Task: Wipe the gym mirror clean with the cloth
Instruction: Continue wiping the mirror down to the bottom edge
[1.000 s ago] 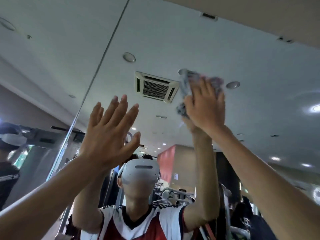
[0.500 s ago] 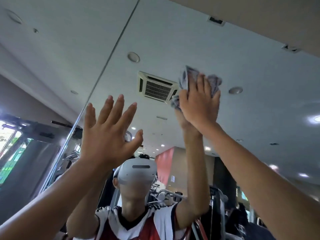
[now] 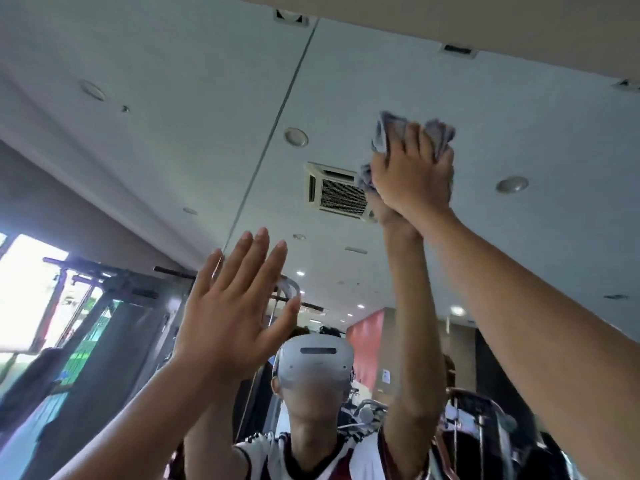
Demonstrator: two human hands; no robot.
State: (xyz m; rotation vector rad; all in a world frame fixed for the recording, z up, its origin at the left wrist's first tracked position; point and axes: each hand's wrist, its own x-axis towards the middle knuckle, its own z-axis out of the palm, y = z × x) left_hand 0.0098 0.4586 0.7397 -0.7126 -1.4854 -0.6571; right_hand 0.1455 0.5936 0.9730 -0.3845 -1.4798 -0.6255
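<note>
Change: against the reflected air vent [image 3: 341,192], the right hand [image 3: 414,174] and its cloth [image 3: 388,133] have climbed since half a second ago, and the left hand [image 3: 232,313] has dropped lower below it. The whole view has swung too, so the vent and the seam [image 3: 277,123] sit further right in the picture.
Head view, mirror [image 3: 173,98]: it fills almost the whole view and reflects the white ceiling that carries the vent.
Head view, cloth: a grey, bunched wad up against the glass, just right of the vent and overlapping its right edge. Folds poke out above the fingertips and beside the thumb.
Head view, right hand: arm raised, fingers wrapped over the wad and gripping it against the glass. Its reflection meets it from below, at the vent's lower right corner.
Head view, left hand: below and left of the vent, released, fingers straight and close together, thumb spread out. The palm faces the glass and appears to lie flat on it.
Head view, seam: a thin dark line between two mirror panels, slanting up past the vent's left side.
Head view, round light [image 3: 295,136]: reflected just above and left of the vent.
Head view, headset [image 3: 317,358]: white, on the person's reflection, well below the vent.
Head view, gym frame [image 3: 114,282]: dark bars reflected far below and left of the vent, beside a bright window [image 3: 27,289].
</note>
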